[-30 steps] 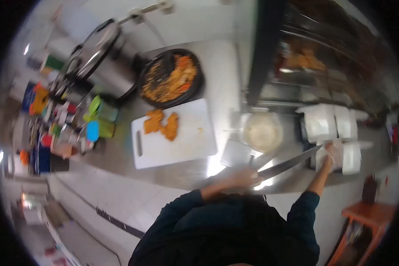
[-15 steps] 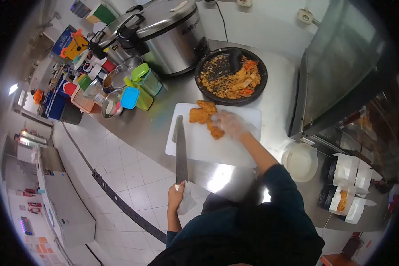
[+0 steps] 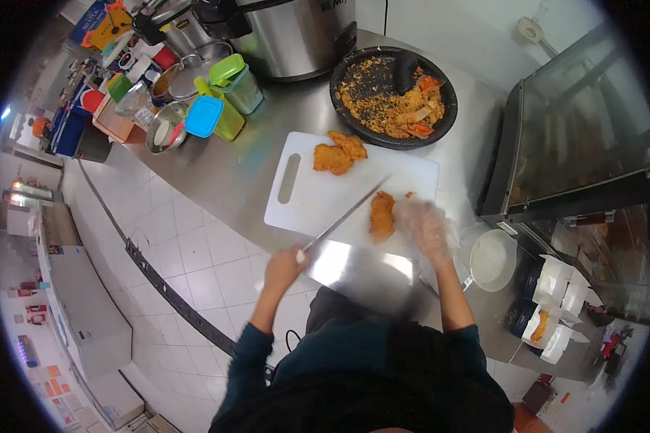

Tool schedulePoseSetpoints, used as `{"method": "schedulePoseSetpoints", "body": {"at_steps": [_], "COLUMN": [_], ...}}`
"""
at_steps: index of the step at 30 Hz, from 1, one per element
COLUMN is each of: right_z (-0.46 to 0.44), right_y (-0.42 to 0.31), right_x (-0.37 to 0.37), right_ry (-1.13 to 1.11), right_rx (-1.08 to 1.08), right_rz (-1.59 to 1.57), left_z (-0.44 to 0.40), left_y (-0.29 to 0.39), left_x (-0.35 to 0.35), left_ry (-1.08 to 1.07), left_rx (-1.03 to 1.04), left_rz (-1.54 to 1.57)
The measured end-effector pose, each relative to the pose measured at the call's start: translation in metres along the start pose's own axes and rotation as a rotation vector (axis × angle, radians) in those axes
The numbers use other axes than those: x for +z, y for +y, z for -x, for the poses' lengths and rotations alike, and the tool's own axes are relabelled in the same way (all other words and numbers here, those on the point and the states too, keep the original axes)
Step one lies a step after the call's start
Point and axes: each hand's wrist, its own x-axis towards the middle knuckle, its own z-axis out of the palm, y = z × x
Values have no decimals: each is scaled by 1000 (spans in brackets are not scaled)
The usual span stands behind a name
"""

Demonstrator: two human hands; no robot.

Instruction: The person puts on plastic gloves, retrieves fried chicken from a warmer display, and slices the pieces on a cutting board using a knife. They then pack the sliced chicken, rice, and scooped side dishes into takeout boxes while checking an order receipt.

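Observation:
My left hand (image 3: 283, 269) is closed around the handle of a long knife (image 3: 345, 214). The blade slants up and right over the white cutting board (image 3: 289, 216), edge-on to my view. My right hand (image 3: 426, 225), in a clear plastic glove and slightly blurred, has its fingers loosely apart. It is at the right side of a piece of fried chicken (image 3: 381, 218); whether it touches the piece I cannot tell. A tiny crumb lies above that piece. More fried chicken (image 3: 334, 157) sits near the board's far edge.
Behind the board stands a dark stone mortar (image 3: 372, 72) with crumbly food and a pestle. A large steel cooker (image 3: 296, 43), lidded tubs (image 3: 227, 119) and bowls fill the back left. Right are a glass cabinet (image 3: 570, 144), a white pot (image 3: 492, 260) and open boxes (image 3: 549, 317).
The knife has swung from upright at the board's left to slanting over its middle. One chicken piece now lies lower right, apart from the others, and my right hand has moved right and down.

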Motion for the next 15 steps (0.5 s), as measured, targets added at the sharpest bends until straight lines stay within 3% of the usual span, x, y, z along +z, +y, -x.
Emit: {"method": "schedulePoseSetpoints", "body": {"at_steps": [1,4,8,12,15], "right_z": [-7,-43,-69,-73,-86], "right_y": [-2,-6,-1,6,27], "right_x": [-3,10,12,18,16], "right_ry": [150,397,149,91,93], "right_rx": [111,-1,-153,-134,-163], "right_rz": [-76,362,258,290,306], "left_z": [-20,-74,-118,-136,-138], "left_y": [5,35,57,35,13], "left_x": [-8,-43,-68,-42,7], "left_ry": [-42,-163,-204,-323,-253], "left_rx": [77,308,564,538,499], "left_rz": [-95,-393,-555,-535,-490]}}
